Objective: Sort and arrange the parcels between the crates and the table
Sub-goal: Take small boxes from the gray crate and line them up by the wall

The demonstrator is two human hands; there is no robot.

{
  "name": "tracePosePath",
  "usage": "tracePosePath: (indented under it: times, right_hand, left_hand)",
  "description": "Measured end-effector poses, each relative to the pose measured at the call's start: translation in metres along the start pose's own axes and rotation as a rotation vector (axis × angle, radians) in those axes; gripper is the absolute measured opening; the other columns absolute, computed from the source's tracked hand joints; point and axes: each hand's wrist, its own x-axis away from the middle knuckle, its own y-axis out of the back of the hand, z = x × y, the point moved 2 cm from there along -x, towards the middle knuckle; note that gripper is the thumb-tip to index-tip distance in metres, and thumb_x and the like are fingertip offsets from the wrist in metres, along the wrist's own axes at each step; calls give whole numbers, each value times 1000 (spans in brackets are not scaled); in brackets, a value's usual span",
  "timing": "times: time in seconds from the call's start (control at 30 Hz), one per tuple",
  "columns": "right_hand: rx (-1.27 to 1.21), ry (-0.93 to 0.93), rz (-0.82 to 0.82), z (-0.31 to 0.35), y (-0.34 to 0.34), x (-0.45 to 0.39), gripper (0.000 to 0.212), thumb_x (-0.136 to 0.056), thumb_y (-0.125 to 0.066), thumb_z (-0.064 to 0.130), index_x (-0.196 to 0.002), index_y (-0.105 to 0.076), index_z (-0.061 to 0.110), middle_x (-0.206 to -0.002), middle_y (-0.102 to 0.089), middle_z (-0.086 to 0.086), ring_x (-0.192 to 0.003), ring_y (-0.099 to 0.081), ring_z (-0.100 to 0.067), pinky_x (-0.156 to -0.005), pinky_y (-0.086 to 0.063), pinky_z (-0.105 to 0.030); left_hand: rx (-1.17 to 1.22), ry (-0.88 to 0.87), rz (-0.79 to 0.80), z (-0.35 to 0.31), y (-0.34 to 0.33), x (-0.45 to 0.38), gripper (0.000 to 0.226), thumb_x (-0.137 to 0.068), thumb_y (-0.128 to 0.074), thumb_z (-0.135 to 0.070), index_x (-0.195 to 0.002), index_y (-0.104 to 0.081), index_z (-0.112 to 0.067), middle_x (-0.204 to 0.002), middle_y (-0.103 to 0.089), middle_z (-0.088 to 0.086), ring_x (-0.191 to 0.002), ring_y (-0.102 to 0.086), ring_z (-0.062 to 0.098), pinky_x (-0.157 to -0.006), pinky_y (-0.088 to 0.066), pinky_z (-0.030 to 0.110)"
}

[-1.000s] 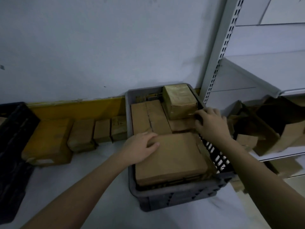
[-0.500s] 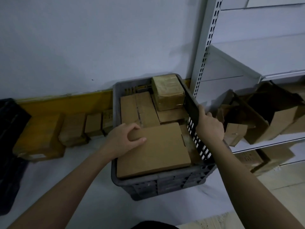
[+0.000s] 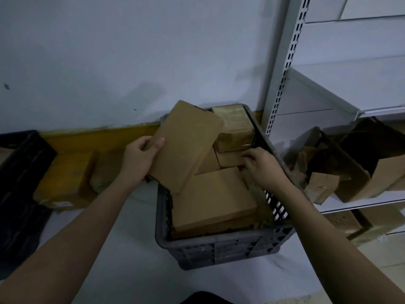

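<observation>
A flat brown parcel is tilted up over the left wall of the grey crate, its upper end above the crate's far left corner and its lower edge just inside the wall. The left hand holds it by the left edge, thumb across the face and fingers curled behind, so this grip is closed on the parcel. Under it, a larger flat parcel lies across the near half of the crate. A taped boxy parcel sits in the far right corner. The right hand reaches down beside the crate's right wall, fingers bent onto the edge of a low parcel below the taped one; whether this grip actually holds it, I cannot tell.

The crate stands on the white tabletop near its right edge. Several brown parcels line the far edge of the tabletop, left of the crate, and a black crate sits at the left edge. To the right, white shelving carries open cardboard boxes.
</observation>
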Motion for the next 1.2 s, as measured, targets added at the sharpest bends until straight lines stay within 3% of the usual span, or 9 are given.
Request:
tracePosePath:
  times: [0.17,0.23,0.4,0.57,0.73,0.87,0.97,1.07,1.2]
  right_hand:
    - [73,-20,446,20,-28,-3,49,-103,-41,47,-144,-49,23,-140,-49,-8,-130,-43,-29,-108,-38,-42]
    - [74,-36,520,23,-31,-3,53,-102,-40,53,-145,-48,24,-139,-51,-9,-128,-46,-29,-105,-39,-40]
    - [66,-22,606,28,-26,-10,41,-94,-54,57,-108,-73,23,-98,-71,1,-87,-66,-13,-80,-57,-35]
    - [-148,-40,725,30,-19,-11,32,-91,-63,53,-97,-66,21,-102,-68,3,-96,-64,-13,-89,-54,-38]
    - [-371,-59,579,26,-2,-19,19,-94,-63,42,-102,-69,26,-105,-69,2,-99,-66,-13,-91,-54,-38]
    - [-412,-117,335,15,16,-27,23,-100,-53,41,-111,-67,26,-105,-65,8,-99,-63,-11,-82,-50,-30]
    - [-459,-203,150,7,19,-34,25,-103,-46,41,-115,-63,28,-104,-61,12,-104,-61,-17,-89,-52,-40]
    - [-581,-319,149,16,10,-35,32,-106,-38,39,-130,-54,25,-114,-57,5,-111,-56,-24,-95,-51,-53]
    - [-696,-388,238,49,-12,-39,35,-107,-34,38,-137,-47,25,-122,-52,-2,-101,-53,-20,-75,-53,-41]
  left_hand:
    - [7,62,-162,15,9,-5,26,-92,-63,-48,-105,-62,-26,-94,-63,-18,-86,-62,2,-64,-47,23]
    - [-7,76,-176,21,12,-4,30,-92,-63,-48,-108,-63,-24,-94,-64,-16,-85,-62,3,-64,-47,23]
    - [-28,103,-190,39,15,7,41,-91,-64,-49,-116,-65,-17,-103,-68,-6,-91,-64,8,-68,-50,25]
    - [7,124,-192,47,13,12,41,-94,-61,-47,-117,-65,-14,-105,-68,-2,-92,-64,10,-68,-49,25]
    - [53,135,-227,45,20,6,27,-95,-60,-43,-110,-62,-21,-96,-63,-13,-89,-61,4,-67,-47,23]
    - [109,155,-307,46,34,-3,33,-99,-54,-42,-116,-62,-15,-104,-64,-5,-87,-60,5,-66,-45,20]
    - [153,226,-382,59,52,-11,50,-98,-51,-49,-133,-58,-15,-120,-64,0,-102,-61,18,-82,-53,34]
    - [161,290,-416,75,69,-12,60,-89,-48,-65,-134,-58,-27,-122,-65,-4,-108,-62,23,-96,-52,48]
    - [261,324,-452,83,84,-3,41,-105,-44,-35,-139,-54,-13,-128,-63,6,-109,-61,24,-91,-52,40]
